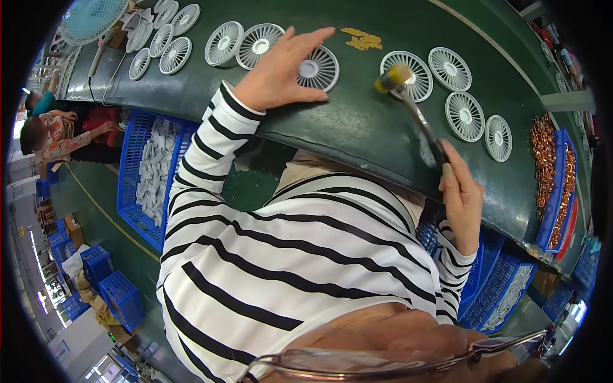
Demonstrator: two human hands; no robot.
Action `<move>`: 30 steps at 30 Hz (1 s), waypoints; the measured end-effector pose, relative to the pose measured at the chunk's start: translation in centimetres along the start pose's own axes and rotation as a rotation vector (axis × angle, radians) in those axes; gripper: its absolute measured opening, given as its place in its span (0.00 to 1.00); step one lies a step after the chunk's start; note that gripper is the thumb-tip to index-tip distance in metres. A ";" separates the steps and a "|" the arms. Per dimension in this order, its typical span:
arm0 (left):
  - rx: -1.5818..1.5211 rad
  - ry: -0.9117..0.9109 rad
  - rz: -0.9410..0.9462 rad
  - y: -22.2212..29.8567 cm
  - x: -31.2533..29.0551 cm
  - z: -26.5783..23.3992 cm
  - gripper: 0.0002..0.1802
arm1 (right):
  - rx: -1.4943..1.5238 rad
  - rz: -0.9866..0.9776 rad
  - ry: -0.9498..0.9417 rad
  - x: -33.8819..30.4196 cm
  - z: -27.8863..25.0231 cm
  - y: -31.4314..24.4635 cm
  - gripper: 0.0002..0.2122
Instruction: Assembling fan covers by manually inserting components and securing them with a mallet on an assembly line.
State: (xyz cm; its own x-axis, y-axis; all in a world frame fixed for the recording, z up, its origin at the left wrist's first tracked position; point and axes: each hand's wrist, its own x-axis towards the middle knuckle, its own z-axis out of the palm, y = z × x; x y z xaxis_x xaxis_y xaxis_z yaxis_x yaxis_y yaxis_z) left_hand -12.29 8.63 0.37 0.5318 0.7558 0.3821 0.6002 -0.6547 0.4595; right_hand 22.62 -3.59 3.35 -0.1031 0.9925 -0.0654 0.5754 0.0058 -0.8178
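In my right hand (461, 198) is the dark handle of a mallet (416, 115). Its yellow-and-dark head is tilted over the table, in front of a white spoked disc (412, 76). My left hand (278, 71) has thumb and forefinger spread wide around another white spoked disc (317, 68); I cannot tell whether it touches it. Close to that hand lie two more such discs, one (223, 43) in full view and one (258, 46) partly covered by the hand. Small yellow pieces (363, 39) lie scattered beyond the middle of the table.
More white discs lie at the right (465, 116) and far left (174, 55). Copper-coloured parts (543, 159) are heaped beside and in a blue tray (554, 217). Blue crates (131, 185) holding white parts stand below the green table (357, 134). Another person (60, 137) sits at the left.
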 end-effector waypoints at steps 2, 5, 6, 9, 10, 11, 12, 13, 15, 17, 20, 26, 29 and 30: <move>-0.112 0.011 -0.012 1.0 0.0 0.8 0.56 | 0.165 0.040 0.062 -0.2 -0.5 -1.6 0.18; -0.224 0.014 -0.015 2.4 -0.3 2.0 0.58 | 0.349 -0.198 0.212 -0.7 0.0 -1.6 0.19; -0.226 0.015 -0.019 2.3 -0.4 2.1 0.58 | 0.379 -0.256 0.183 -0.3 0.4 -1.5 0.19; -0.280 0.059 -0.035 2.2 -0.5 2.6 0.63 | 0.103 -0.130 -0.055 0.4 0.7 -1.8 0.18; -0.309 0.048 -0.074 2.0 -0.4 2.7 0.65 | -0.114 -0.200 -0.123 1.6 1.7 -1.6 0.18; -0.338 0.038 -0.113 1.9 -0.4 2.8 0.66 | -0.100 -0.159 -0.146 2.0 1.9 -1.6 0.17; -0.377 0.043 -0.129 1.6 -0.4 2.9 0.68 | -0.087 -0.119 -0.174 2.4 2.0 -1.7 0.17; -0.377 0.045 -0.135 1.5 -0.5 2.9 0.68 | -0.169 -0.157 -0.118 2.2 1.4 -2.5 0.17; -0.416 0.022 -0.209 1.7 -0.7 2.7 0.68 | -0.027 -0.078 0.001 1.3 0.6 -3.8 0.17; -0.391 0.041 -0.188 1.6 -1.1 2.8 0.70 | 0.069 -0.236 0.061 1.4 1.4 -3.4 0.17; -0.414 0.026 -0.218 1.9 -0.6 2.9 0.72 | -0.345 -0.346 -0.121 3.8 3.8 -2.4 0.17; -0.228 0.025 -0.151 2.4 -1.2 2.8 0.64 | 0.133 -0.002 -0.121 4.2 2.5 -0.5 0.16; -0.073 0.102 0.019 2.7 -1.3 3.0 0.44 | 0.472 0.141 -0.022 3.7 2.1 0.5 0.18; -0.032 0.172 0.036 2.6 -1.4 3.3 0.40 | 0.530 0.138 0.011 3.6 1.9 1.0 0.19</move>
State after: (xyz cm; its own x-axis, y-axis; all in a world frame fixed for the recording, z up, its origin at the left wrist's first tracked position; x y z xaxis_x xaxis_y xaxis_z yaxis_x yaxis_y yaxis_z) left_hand -9.49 5.79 -1.60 0.4410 0.7254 0.5285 0.5619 -0.6823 0.4676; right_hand 21.24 -0.23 1.21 -0.0452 0.9811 -0.1883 0.0949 -0.1834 -0.9784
